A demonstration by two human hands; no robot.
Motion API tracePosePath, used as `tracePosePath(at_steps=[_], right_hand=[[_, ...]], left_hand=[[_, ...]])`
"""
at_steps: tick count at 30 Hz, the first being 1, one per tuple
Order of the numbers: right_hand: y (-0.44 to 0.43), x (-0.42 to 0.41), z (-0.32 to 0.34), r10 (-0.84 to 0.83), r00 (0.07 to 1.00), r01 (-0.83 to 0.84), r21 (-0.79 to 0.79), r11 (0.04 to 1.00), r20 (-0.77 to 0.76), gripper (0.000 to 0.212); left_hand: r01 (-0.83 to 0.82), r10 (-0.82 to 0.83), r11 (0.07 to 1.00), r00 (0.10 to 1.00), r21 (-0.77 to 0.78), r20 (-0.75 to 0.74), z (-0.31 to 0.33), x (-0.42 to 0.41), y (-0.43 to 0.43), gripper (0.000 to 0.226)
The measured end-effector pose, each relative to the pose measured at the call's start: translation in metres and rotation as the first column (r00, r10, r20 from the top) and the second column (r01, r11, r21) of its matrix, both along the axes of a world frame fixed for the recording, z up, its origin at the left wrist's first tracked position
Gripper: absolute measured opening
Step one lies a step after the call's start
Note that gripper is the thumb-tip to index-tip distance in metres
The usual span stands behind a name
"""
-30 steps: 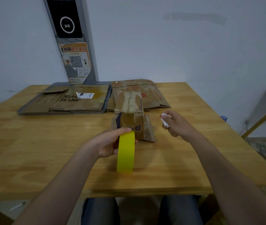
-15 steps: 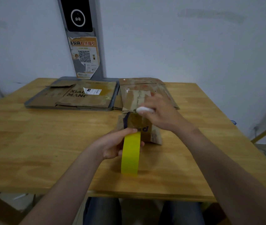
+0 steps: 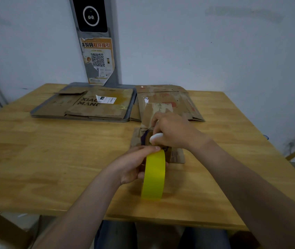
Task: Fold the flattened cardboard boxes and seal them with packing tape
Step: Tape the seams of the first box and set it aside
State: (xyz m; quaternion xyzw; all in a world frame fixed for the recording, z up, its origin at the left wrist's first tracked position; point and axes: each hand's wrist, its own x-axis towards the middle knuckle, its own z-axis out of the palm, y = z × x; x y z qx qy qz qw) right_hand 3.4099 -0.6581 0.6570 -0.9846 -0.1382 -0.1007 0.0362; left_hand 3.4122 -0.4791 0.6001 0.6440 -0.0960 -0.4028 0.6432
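One tray (image 3: pixel 82 118) of flattened cardboard (image 3: pixel 92 109); left hand (image 3: pixel 134 164) around tape roll (image 3: pixel 153 177), right hand (image 3: pixel 175 132) around white object (image 3: pixel 156 137).

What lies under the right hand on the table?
The right hand, holding a small white object, is over a small flattened cardboard box. The hand and tape roll cover the box's middle.
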Motion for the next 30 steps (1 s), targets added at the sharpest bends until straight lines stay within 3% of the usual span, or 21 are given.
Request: tracePosePath(at_steps=[4,7,10,14,17,24,28,30], right_hand=[[0.020,0.000,0.001,-0.029,0.998,0.044,-0.279,0.959,0.056,0.021],[0.026,0.004,0.006,-0.006,0.999,0.020,-0.368,0.930,0.040,0.025],[0.016,0.008,0.013,0.009,0.997,-0.029,-0.283,0.959,-0.071,0.040],[0.001,0.010,0.014,0.044,0.979,-0.074,-0.147,0.986,-0.197,0.032],[-0.009,0.012,0.013,0.041,0.974,-0.074,-0.142,0.987,-0.222,0.027],[-0.024,0.002,0.011,0.078,0.964,-0.075,0.023,0.997,-0.253,0.037],[-0.024,0.000,0.006,0.065,0.965,-0.055,0.045,0.997,-0.252,0.029],[-0.024,-0.002,0.007,0.059,0.966,-0.039,0.086,0.996,-0.253,0.014]], left_hand=[[-0.045,0.044,0.999,0.999,0.025,0.025,-0.001,-0.001,-0.003,0.037],[-0.048,0.047,0.998,0.998,0.036,0.034,-0.002,0.000,-0.004,0.037],[-0.019,0.018,0.999,1.000,0.037,0.022,0.001,0.000,-0.002,0.034],[-0.010,0.009,0.999,1.000,0.048,0.018,0.004,0.001,0.001,0.033],[0.002,-0.004,0.999,1.000,0.050,0.023,0.004,0.000,0.004,0.035],[-0.033,0.031,0.998,0.998,-0.052,-0.049,0.004,-0.004,0.021,0.041],[-0.073,0.073,0.997,0.997,0.025,-0.009,0.011,-0.008,0.039,0.037],[-0.144,0.143,0.988,0.990,0.061,0.021,0.017,-0.006,0.047,0.033]])
